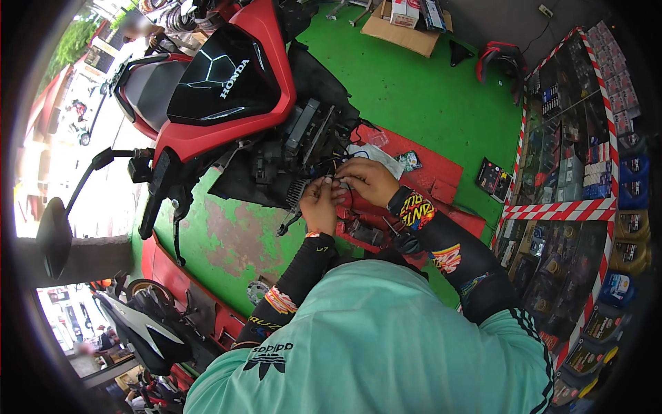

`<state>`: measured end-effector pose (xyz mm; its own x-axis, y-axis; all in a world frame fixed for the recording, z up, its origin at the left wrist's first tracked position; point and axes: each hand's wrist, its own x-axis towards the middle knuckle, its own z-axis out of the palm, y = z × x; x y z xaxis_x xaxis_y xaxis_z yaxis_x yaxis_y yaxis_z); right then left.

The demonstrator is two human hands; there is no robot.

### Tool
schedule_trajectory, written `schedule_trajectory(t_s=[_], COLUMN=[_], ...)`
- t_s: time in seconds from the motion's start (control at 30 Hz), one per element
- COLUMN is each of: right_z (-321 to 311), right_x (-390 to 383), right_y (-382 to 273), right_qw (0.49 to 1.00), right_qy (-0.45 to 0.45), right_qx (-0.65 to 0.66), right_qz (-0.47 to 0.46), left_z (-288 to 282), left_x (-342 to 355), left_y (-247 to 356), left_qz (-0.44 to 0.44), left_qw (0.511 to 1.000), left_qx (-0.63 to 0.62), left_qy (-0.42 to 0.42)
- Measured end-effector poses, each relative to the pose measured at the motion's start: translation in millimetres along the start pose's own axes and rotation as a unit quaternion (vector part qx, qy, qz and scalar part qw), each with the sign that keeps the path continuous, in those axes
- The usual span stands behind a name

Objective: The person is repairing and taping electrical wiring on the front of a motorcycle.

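A red and black motorcycle stands in front of me with its front part stripped of covers, so dark inner parts and wiring show. My left hand and my right hand meet at this wiring, fingertips almost touching. Both sets of fingers are closed in a pinch on thin wires; the exact spot they grip is small and partly hidden by the fingers. Just left of my left hand is a finned metal part. Behind my right hand lies a clear plastic bag.
A red lift platform lies under the work on a green floor. A glass display case edged in striped tape stands at right. An open cardboard box sits at the back, a second motorcycle at lower left. A person is at far left.
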<state>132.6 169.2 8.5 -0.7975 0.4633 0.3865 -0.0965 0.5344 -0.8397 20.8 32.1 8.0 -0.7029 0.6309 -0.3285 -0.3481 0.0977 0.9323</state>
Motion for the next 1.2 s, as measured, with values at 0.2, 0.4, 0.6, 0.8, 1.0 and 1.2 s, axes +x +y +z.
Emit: schedule_trajectory(t_s=[0.2, 0.4, 0.6, 0.8, 1.0, 1.2], right_z=[-11, -19, -27, -16, -22, -28], right_x=[0, 8, 17, 29, 40, 43], right_y=[-6, -13, -14, -11, -13, -15], right_qw=[0.959, 0.945, 0.957, 0.984, 0.973, 0.958], right_qy=[-0.076, -0.123, -0.155, -0.135, -0.161, -0.191], right_qx=[-0.249, -0.263, -0.196, -0.114, -0.154, -0.199], right_qz=[-0.115, -0.150, -0.146, -0.016, -0.065, -0.074], left_z=[1, 6, 7, -1, -3, -2], left_x=[-3, -8, -3, 7, 7, 4], left_y=[9, 11, 7, -10, -14, -13], left_qz=[-0.057, -0.078, -0.033, 0.045, 0.115, 0.102], left_qw=[0.996, 0.993, 0.996, 0.999, 0.990, 0.989], left_qx=[-0.072, -0.090, -0.078, -0.031, 0.081, 0.111], left_qy=[0.009, 0.013, 0.018, 0.004, 0.005, -0.002])
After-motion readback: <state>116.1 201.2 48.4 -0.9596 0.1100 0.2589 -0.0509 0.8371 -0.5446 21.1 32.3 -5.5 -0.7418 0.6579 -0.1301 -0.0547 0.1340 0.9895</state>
